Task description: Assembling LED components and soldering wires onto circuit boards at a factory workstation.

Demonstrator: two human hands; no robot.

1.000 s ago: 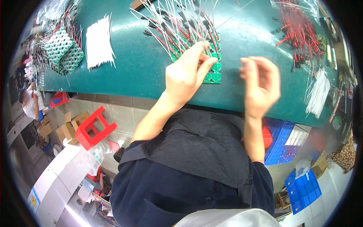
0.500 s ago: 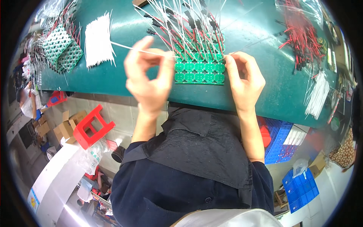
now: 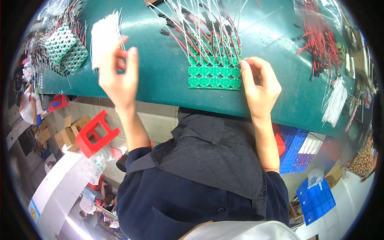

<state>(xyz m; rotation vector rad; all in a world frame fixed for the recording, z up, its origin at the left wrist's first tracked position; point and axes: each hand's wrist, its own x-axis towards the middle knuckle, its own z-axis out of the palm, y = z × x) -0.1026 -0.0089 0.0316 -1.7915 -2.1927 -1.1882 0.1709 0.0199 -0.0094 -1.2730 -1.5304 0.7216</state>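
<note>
A green circuit board panel (image 3: 214, 82) of joined round boards lies on the table, its far rows covered by upright white wires and red-and-black leads with black connectors (image 3: 208, 22). At its right edge my right hand (image 3: 262, 86) pinches the panel between thumb and forefinger; whether a wire is also in that pinch is hidden. My left hand (image 3: 120, 80), slightly blurred, is at the near end of a pile of white wires (image 3: 105, 38). Its thumb and fingers are apart, with nothing visible between them.
Green boards with leads (image 3: 66, 52) are heaped at the left of the green table (image 3: 160, 76). Red and black leads (image 3: 320, 44) and a white wire bundle (image 3: 336, 102) lie at the right. A red stool (image 3: 96, 134) and blue crates (image 3: 316, 200) stand below on the floor.
My left hand has moved left from beside the panel to the white wire pile; the white wire it held is no longer seen in it. The panel has shifted slightly right, my right hand staying at its edge.
</note>
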